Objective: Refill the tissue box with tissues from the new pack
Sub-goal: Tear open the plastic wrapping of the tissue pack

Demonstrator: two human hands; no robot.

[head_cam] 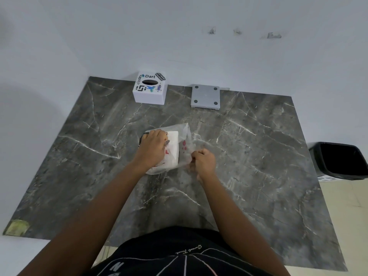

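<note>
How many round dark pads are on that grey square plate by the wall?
4, one near each corner of the grey plate: far-left, far-right, near-left, near-right. None looks hidden.
</note>
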